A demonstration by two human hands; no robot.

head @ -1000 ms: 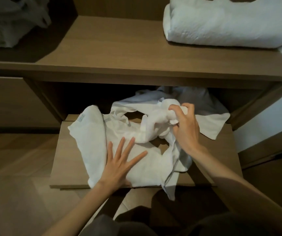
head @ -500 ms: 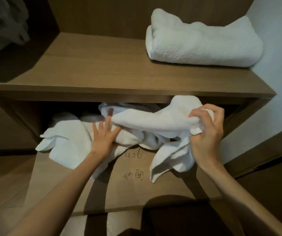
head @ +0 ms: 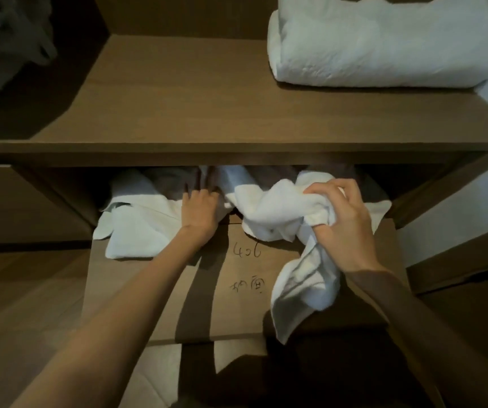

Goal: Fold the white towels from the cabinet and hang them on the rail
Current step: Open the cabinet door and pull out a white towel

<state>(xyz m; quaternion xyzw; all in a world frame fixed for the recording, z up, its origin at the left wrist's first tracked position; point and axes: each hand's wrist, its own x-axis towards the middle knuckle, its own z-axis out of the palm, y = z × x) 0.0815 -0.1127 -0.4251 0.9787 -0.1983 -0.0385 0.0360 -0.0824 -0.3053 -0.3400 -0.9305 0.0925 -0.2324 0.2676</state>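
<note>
My right hand (head: 346, 222) grips a bunched white towel (head: 278, 213) above the pulled-out board (head: 160, 301) of the cabinet; its loose end (head: 301, 290) hangs down over the board's right front. My left hand (head: 200, 209) reaches under the upper shelf with its fingers in shadow, resting on a second crumpled white towel (head: 136, 228) that lies on the board's back left. Whether those fingers hold cloth is hidden.
The upper shelf (head: 207, 113) carries a thick folded white towel (head: 384, 45) at the right and a grey plastic bag (head: 4, 45) at the far left. Handwritten marks (head: 247, 251) show on the board. A pale wall (head: 472, 219) stands at the right.
My right hand has kept its grip on the bunched towel. My left hand has slid from the flat towel deeper under the upper shelf. The camera has moved closer to the cabinet.
</note>
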